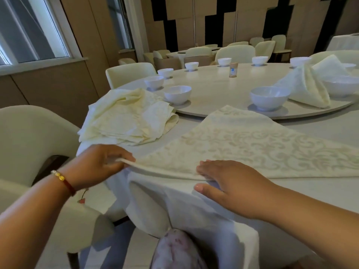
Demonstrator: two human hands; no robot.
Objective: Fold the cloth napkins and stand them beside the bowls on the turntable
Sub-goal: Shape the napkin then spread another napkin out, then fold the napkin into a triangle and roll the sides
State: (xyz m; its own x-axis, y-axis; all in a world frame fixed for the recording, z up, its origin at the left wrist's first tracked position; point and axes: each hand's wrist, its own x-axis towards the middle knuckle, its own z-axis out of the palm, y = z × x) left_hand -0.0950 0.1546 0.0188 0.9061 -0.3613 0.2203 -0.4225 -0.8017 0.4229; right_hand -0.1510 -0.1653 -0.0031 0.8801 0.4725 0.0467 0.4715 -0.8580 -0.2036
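Cream damask napkin (252,144) lies flat on my desk (320,191): left hand (99,164) pinches its corner, right hand (229,183) presses flat, fingers spread. First fold comes next, I judge.

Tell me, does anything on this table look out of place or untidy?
Mostly no. The napkin pile lies rumpled, its far edge close to a bowl on the turntable. A small brown bottle stands alone among the bowls. Nothing looks spilled or damaged.
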